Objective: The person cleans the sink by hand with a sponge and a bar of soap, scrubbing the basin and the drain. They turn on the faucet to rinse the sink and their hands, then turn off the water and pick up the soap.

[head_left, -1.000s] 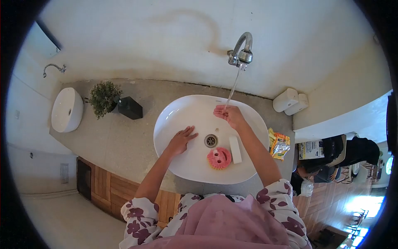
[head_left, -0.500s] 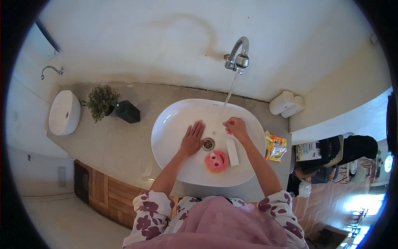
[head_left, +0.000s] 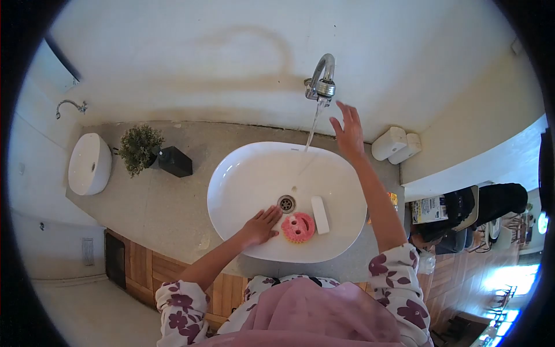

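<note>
Currently, the fingers of the right hand (head_left: pixel 350 139) are hovering beside the running faucet (head_left: pixel 327 87), loosely spread and holding nothing. The left hand's fingers are lying extended, nearly together, in the white basin (head_left: pixel 240 179), pointing toward the drain (head_left: pixel 286 204) beside the pink sponge (head_left: pixel 296 233). Right of the sponge, a white block (head_left: pixel 319 216) is resting. Running water into the basin seems the step in hand; working the faucet would call for curling those right fingers around it. Since half a second ago, the right hand is rising from the basin, the left sitting nearer the front rim.
</note>
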A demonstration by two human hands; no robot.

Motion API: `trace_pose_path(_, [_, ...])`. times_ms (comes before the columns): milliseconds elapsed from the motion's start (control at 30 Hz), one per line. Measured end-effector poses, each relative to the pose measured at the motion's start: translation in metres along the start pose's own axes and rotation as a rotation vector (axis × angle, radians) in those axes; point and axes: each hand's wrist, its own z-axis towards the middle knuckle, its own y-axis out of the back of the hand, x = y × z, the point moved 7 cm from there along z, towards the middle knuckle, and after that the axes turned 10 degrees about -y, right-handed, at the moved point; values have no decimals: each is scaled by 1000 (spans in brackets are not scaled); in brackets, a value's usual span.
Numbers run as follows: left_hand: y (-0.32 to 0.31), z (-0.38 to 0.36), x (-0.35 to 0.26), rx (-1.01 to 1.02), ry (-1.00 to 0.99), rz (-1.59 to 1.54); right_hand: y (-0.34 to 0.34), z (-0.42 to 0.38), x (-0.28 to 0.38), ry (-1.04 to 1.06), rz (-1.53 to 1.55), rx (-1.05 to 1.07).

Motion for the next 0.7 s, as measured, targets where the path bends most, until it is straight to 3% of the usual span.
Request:
trace_pose_path(33, [-1, -5, -3, 0, 2, -1, 0, 5, 11, 158, -55, -33])
trace_pose_path(67, [-4, -11, -6, 19, 1, -33, -2, 12, 11, 160, -52, -31])
trace_pose_path(233, [-17, -21, -9, 85, -21, -95, -24, 24, -12, 76, -74, 190])
trace_pose_path(367, [-19, -24, -13, 125, -61, -237, -27, 30, -9, 66, -40, 165])
trace_pose_path(433, [-15, -27, -17, 140, -65, -272, -35, 37, -16, -49, 41, 242])
trace_pose_path(533, [-7, -31, -23, 115, -92, -316, -32, 38, -12, 30, 43, 168])
trace_pose_path(600, [0, -32, -25, 46, -63, -330, -33, 39, -16, 12, 33, 191])
trace_pose_path(700, [-6, -29, -22, 96, -34, -302, -35, 43, -20, -21, 55, 216])
